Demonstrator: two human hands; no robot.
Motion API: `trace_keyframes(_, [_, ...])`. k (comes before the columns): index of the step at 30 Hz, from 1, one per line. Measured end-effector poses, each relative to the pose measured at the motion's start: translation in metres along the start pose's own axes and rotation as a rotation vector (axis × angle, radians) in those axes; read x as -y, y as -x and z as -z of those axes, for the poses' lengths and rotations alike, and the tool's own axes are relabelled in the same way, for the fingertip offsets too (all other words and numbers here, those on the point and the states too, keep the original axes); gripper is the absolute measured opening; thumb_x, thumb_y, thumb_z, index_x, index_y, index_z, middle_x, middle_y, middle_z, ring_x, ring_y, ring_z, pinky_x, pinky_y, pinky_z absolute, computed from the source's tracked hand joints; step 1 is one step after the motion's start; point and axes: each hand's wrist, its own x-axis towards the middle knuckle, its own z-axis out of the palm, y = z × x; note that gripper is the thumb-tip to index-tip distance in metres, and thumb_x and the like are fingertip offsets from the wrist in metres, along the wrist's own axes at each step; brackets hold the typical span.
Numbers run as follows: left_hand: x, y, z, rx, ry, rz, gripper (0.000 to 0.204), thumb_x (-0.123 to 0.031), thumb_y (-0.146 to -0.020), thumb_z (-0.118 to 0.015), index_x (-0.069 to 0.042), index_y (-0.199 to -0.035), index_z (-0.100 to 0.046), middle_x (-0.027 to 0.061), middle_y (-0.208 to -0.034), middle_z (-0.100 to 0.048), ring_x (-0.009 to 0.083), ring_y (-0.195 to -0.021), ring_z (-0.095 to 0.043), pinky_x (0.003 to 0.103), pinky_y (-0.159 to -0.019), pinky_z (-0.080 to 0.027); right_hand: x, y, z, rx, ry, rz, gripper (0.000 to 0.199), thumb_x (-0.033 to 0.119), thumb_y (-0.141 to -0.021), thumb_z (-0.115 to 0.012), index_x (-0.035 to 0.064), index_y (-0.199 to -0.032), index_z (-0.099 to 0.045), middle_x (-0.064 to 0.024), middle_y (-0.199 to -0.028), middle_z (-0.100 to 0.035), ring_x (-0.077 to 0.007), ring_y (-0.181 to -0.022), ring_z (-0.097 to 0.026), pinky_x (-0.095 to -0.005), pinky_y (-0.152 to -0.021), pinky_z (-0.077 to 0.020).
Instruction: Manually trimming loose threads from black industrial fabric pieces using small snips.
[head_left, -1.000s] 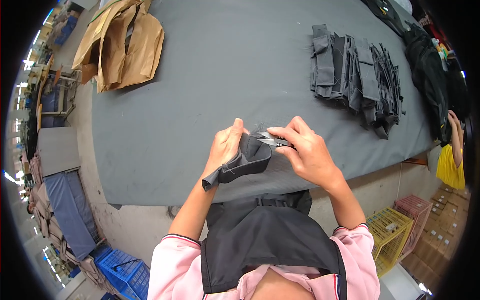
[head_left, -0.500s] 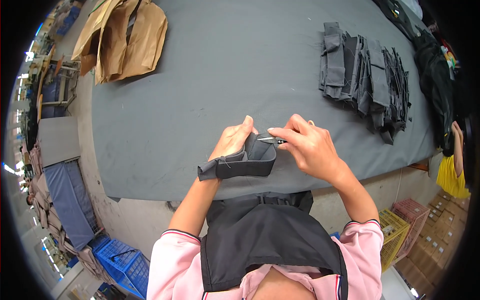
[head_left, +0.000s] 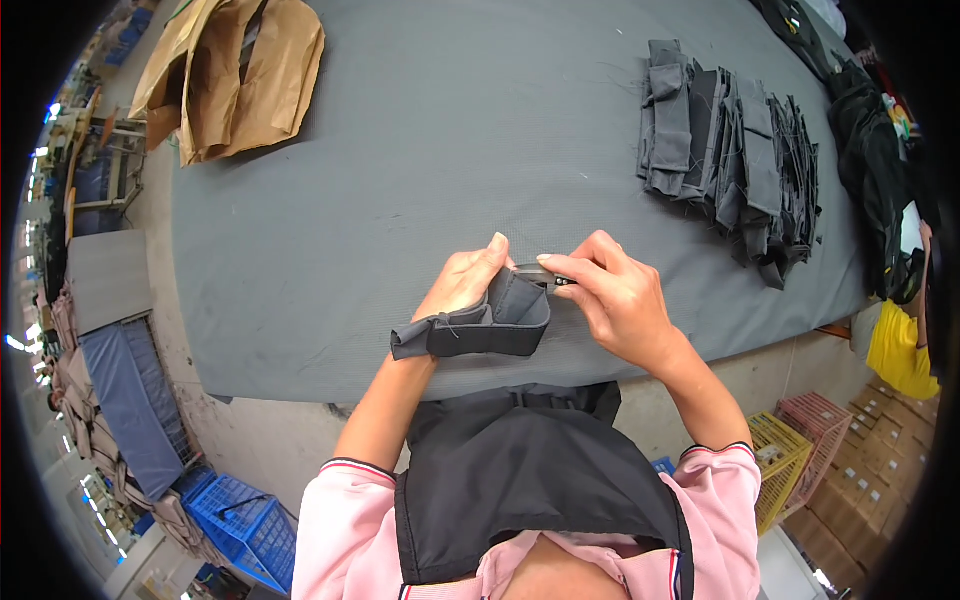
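Note:
A folded strip of dark grey fabric [head_left: 487, 340] loops around my left hand [head_left: 468, 280], which is closed on it with the thumb raised. A loose end of the strip hangs past the left wrist, and a stray thread lies on it. My right hand [head_left: 615, 295] pinches a small pair of thread snips [head_left: 545, 276] with a dark handle. Their blades lie at the strip's upper edge, near my left fingertips. Whether a thread is between the blades is too small to tell. Most of my left fingers are hidden behind the fabric.
A pile of similar grey strips [head_left: 730, 150] with frayed threads lies at the right on the grey-covered table [head_left: 420, 150]. An open brown paper bag [head_left: 250, 90] stands far left. Blue [head_left: 240, 530] and yellow [head_left: 780, 460] crates are below the table. A person in yellow [head_left: 900, 350] is at far right.
The snips have turned slightly, and their blades now lie closer along the strip's upper edge. Both hands keep nearly the same place. The person in yellow has shifted at the right.

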Motion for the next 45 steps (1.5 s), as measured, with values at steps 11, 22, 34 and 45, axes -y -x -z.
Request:
trace_keyframes(11, [0.0, -0.004, 0.007, 0.069, -0.083, -0.018, 0.055, -0.057, -0.093, -0.039, -0.009, -0.079, -0.061, -0.002, -0.059, -0.049, 0.0064, -0.048, -0.044, 0.022, -0.045, -0.037, 0.0, -0.008, 0.015, 0.178, -0.094, -0.044, 0.03, 0.005, -0.071, -0.069, 0.009, -0.1, -0.063, -0.0044, -0.081, -0.051, -0.022, -0.064, -0.056, -0.0354, -0.056, -0.0442])
trace_keyframes(22, [-0.002, -0.003, 0.01, 0.189, -0.147, -0.017, 0.053, -0.051, -0.097, -0.037, -0.006, -0.079, -0.06, -0.0007, -0.063, -0.051, 0.0072, -0.052, -0.045, 0.022, -0.049, -0.038, -0.002, -0.023, 0.012, 0.456, 0.126, 0.265, 0.02, 0.007, -0.073, -0.066, 0.0075, -0.092, -0.058, -0.0046, -0.077, -0.045, -0.0242, -0.06, -0.051, -0.0378, -0.056, -0.0412])
trace_keyframes(34, [-0.006, -0.002, 0.011, 0.237, -0.154, 0.032, 0.051, -0.047, -0.098, -0.038, -0.005, -0.078, -0.059, -0.0026, -0.064, -0.05, 0.0072, -0.059, -0.044, 0.023, -0.055, -0.038, -0.003, -0.027, 0.015, 0.399, 0.046, 0.325, 0.015, 0.003, -0.067, -0.06, 0.0036, -0.08, -0.053, -0.0064, -0.079, -0.05, -0.0226, -0.063, -0.057, -0.0381, -0.053, -0.0449])
trace_keyframes(45, [-0.012, 0.0, 0.009, 0.276, -0.187, 0.035, 0.05, -0.042, -0.099, -0.038, -0.001, -0.086, -0.062, -0.0008, -0.074, -0.055, 0.0086, -0.071, -0.047, 0.027, -0.068, -0.043, 0.004, -0.029, 0.008, 0.42, 0.09, 0.392, 0.011, 0.011, -0.068, -0.06, 0.0036, -0.072, -0.053, -0.0105, -0.081, -0.053, -0.0211, -0.065, -0.06, -0.0356, -0.057, -0.0491])
